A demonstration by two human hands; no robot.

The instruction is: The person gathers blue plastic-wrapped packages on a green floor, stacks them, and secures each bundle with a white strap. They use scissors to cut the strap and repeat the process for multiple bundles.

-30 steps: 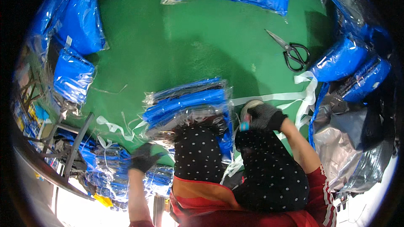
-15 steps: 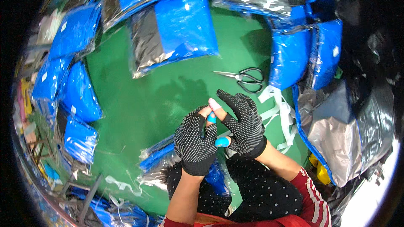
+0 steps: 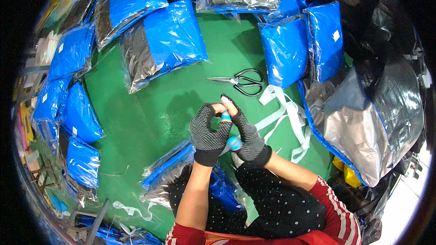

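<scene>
My left hand (image 3: 208, 132) and my right hand (image 3: 247, 137) wear dark knitted gloves with pale dots, and bare fingertips poke out. They meet in front of my lap, fingers closed and tips pressed together. Whatever lies between the tips is too small to make out. A blue band (image 3: 225, 115) wraps a finger where the hands meet, and a rounded blue piece (image 3: 234, 143) shows lower, by my right palm. Black-handled scissors (image 3: 240, 81) lie beyond my hands on the green surface (image 3: 150, 118). White strips (image 3: 290, 113) lie loosely to the right of my right hand.
Blue and black folded items in clear plastic bags (image 3: 175, 36) ring the surface at the far side, left and right. A large silver-black sheet (image 3: 354, 131) with blue edging lies at right. Another clear-wrapped blue item (image 3: 168, 165) is beside my lap; a metal frame (image 3: 97, 222) stands lower left.
The view has shifted, so the scissors and far bags sit further left in it. My right hand's raised, spread fingers have folded in against my left hand's fingertips.
</scene>
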